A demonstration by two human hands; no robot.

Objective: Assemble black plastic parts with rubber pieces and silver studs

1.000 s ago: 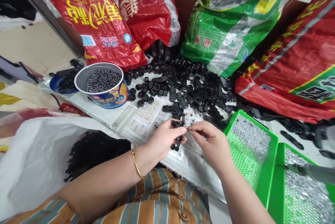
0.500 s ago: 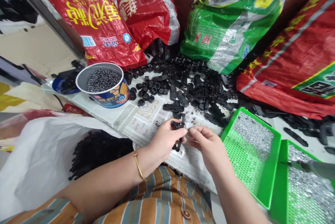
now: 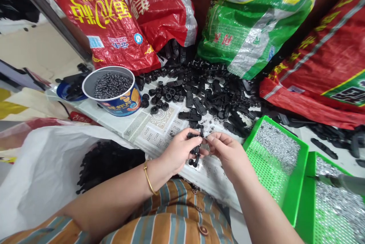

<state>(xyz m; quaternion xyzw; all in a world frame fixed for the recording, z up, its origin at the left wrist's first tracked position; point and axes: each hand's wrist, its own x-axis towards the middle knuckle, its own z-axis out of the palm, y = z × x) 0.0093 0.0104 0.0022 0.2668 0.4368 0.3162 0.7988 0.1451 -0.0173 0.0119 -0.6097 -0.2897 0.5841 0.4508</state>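
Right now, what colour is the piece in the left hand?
The held piece is black, best seen in the head view.

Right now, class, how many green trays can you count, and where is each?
2. One green tray lies to the right of the right hand; the second tray is farther right, cut off by the picture's edge. Others may be out of view.

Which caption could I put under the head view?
Left hand gripping black parts, right hand close by, near a green tray of silvery pieces.
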